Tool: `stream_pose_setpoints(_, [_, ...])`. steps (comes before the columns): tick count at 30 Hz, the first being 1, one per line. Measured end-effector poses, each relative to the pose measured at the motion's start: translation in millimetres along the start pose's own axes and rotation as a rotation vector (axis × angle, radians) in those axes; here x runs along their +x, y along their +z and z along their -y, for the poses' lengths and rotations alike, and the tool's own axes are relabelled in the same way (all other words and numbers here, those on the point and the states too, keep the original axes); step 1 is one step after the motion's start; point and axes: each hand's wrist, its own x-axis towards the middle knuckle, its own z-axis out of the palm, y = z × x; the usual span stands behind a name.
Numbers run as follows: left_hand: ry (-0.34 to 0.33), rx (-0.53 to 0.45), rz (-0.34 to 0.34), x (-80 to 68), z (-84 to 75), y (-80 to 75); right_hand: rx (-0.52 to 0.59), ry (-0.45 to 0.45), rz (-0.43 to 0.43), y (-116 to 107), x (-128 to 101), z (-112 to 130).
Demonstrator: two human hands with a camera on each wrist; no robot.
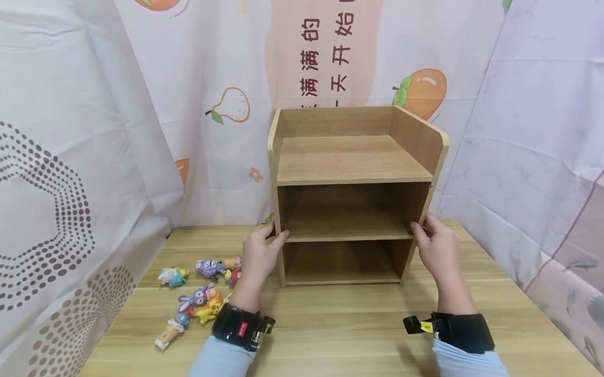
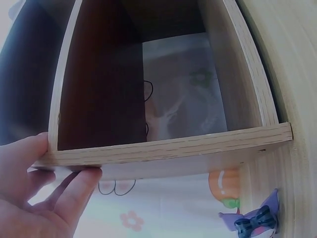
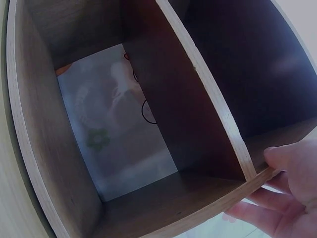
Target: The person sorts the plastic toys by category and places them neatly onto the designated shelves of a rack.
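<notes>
A small wooden shelf (image 1: 353,158) stands upright toward the back of the table, its open front facing me. My left hand (image 1: 261,251) grips its left side panel at the height of the middle board, the thumb on the front edge and the fingers behind. On the opposite side panel my right hand (image 1: 440,247) holds at about the same height. In the left wrist view, the left hand (image 2: 54,183) pinches the panel's edge near a board joint. The right wrist view has the right hand (image 3: 282,193) around the other panel.
Several small toy figures lie left of the shelf, among them a purple rabbit-like one (image 1: 198,297), a yellow one (image 1: 208,312) and a blue-and-white one (image 1: 173,276). The wooden table (image 1: 337,342) extends in front. Printed curtains (image 1: 202,59) hang behind and on both sides.
</notes>
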Motion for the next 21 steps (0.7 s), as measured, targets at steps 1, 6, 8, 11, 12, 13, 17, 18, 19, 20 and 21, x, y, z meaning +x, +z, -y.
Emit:
stream_pose_setpoints(1, [0.002,-0.001,0.001,-0.2,-0.1,-0.2,0.007,0.002,0.006,-0.2,0.1,-0.1])
stream_pose_setpoints(6, [0.004,-0.023,0.01,-0.2,-1.1,-1.3,0.02,0.02,0.033,-0.9,0.6,-1.3])
stream_pose_setpoints(8, [0.006,-0.033,0.014,-0.2,-0.8,-2.0,0.021,0.02,0.032,-0.4,0.2,-1.7])
stream_pose_setpoints(11, [0.013,-0.043,0.023,0.2,0.5,-2.9,0.014,0.016,0.025,0.2,0.1,-2.4])
stream_pose_setpoints(12, [0.013,-0.042,0.028,0.4,1.0,-3.2,0.012,0.016,0.022,0.3,0.1,-2.5])
stream_pose_setpoints(13, [0.012,-0.041,0.035,0.4,1.3,-3.7,0.011,0.016,0.02,0.3,0.2,-2.4])
stream_pose_setpoints(17, [0.01,-0.048,0.063,0.2,1.3,-6.3,0.018,0.02,0.028,-0.6,-0.2,-1.4])
stream_pose_setpoints(18, [0.008,-0.051,0.067,0.2,1.0,-7.0,0.022,0.021,0.032,-1.1,-0.5,-0.9])
stream_pose_setpoints(19, [0.008,-0.059,0.072,-0.1,0.2,-8.1,0.026,0.022,0.038,-1.6,-0.8,-0.4])
stream_pose_setpoints(20, [0.007,-0.067,0.078,-0.5,-0.3,-9.1,0.029,0.022,0.042,-2.1,-1.2,-0.1])
stream_pose_setpoints(21, [0.004,-0.072,0.083,-0.8,-1.2,-10.3,0.03,0.021,0.044,-2.3,-1.5,-0.2])
